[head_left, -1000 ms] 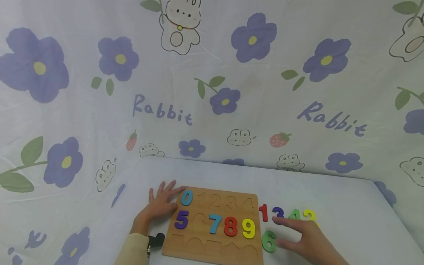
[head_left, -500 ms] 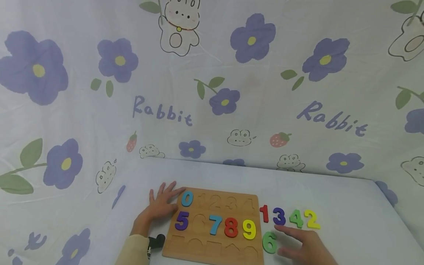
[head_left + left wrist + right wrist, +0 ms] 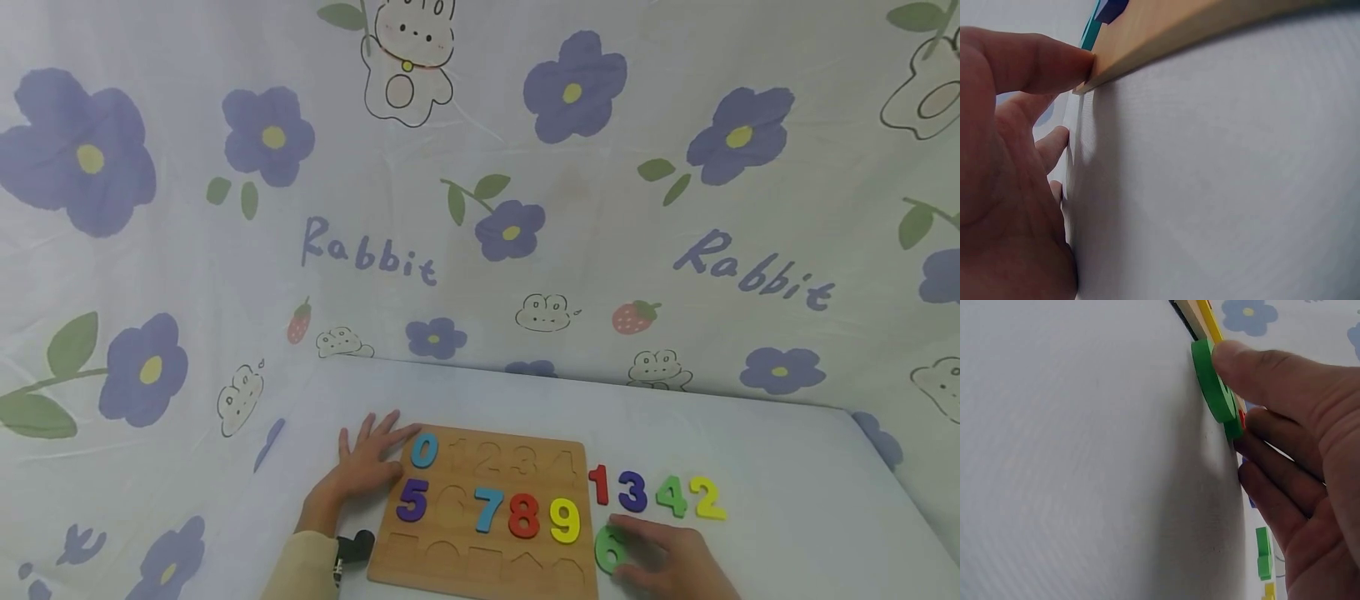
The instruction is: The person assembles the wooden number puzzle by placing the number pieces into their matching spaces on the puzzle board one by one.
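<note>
In the head view a wooden number puzzle board (image 3: 517,467) lies on the table. The light blue 0 (image 3: 423,451), purple 5 (image 3: 412,501), light blue 7 (image 3: 487,510), red 8 (image 3: 523,516) and yellow 9 (image 3: 565,521) sit in its recesses. My left hand (image 3: 367,462) rests at the board's upper left edge, fingers spread, index fingertip and thumb touching it. To the right of the board, my right hand (image 3: 667,558) pinches the green number 6 (image 3: 1213,381) between thumb and fingers. The hand partly covers the 6.
A red 1 (image 3: 599,485), purple 3 (image 3: 633,492), green 4 (image 3: 672,497) and yellow 2 (image 3: 707,498) lie in a row on the white tabletop (image 3: 795,492), right of the board. A patterned cloth (image 3: 480,167) hangs behind. Something black (image 3: 355,547) sits by the left wrist.
My right hand has moved down and left from near the purple 3 onto the green 6 and taken hold of it, uncovering the 3, 4 and 2. My left hand keeps its place.
</note>
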A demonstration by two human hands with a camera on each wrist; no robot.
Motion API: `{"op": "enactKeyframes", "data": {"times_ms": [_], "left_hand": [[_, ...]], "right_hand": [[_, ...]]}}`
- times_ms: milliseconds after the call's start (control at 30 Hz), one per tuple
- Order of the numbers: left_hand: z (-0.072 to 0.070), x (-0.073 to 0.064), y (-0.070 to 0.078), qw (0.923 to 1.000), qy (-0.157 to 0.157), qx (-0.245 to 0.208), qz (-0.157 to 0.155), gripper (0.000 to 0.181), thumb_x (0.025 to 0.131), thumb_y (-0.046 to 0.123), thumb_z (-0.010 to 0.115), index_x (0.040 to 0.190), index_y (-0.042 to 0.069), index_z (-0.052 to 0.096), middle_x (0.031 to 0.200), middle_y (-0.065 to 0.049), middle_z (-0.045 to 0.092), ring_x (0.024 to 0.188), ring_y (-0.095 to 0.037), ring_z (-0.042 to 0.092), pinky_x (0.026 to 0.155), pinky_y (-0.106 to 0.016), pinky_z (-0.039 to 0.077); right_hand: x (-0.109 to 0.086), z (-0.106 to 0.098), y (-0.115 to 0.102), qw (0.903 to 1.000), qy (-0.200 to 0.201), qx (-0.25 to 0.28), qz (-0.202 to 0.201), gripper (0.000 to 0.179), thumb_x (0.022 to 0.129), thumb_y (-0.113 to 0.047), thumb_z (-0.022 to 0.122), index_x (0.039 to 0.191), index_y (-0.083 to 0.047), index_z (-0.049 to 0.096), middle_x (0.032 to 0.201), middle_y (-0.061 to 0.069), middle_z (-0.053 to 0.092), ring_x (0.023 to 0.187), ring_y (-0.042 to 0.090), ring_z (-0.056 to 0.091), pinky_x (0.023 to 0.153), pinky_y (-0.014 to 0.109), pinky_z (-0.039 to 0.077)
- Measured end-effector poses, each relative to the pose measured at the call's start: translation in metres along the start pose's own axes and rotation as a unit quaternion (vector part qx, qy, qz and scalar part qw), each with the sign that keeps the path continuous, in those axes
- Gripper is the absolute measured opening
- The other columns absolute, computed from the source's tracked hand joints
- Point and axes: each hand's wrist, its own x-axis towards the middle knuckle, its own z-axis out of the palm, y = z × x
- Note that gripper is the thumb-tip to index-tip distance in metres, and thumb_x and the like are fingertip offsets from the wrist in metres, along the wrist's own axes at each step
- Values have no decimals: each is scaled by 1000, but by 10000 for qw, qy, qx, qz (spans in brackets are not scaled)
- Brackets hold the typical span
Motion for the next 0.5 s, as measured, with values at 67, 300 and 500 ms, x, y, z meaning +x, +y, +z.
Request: {"op": "enactKeyframes", "data": {"times_ms": [67,300,500], "left_hand": [[2,2,-2,10000,1,15,-24,74,87,18,65,160,27,58,181,-21,27,167,-57,1,124,-82,-18],[4,3,-4,10000,0,8,-38,75,87,17,65,161,28,58,181,-19,26,168,-56,-1,124,-80,-20],[3,2,-4,10000,14,-52,12,75,87,18,64,161,28,57,181,-20,26,168,-56,-1,124,-81,-20]], "right_hand": [[0,1,-1,10000,43,-9,-10,60,78,-25,98,135,-29,79,132,-7,80,129,26,71,110,56,59],[2,3,-2,9999,52,-1,98,59,79,-25,98,135,-31,79,133,-7,79,131,26,70,111,56,59],[3,6,-2,9999,49,-79,136,60,79,-24,98,135,-30,79,133,-7,79,128,24,70,110,56,59]]}}
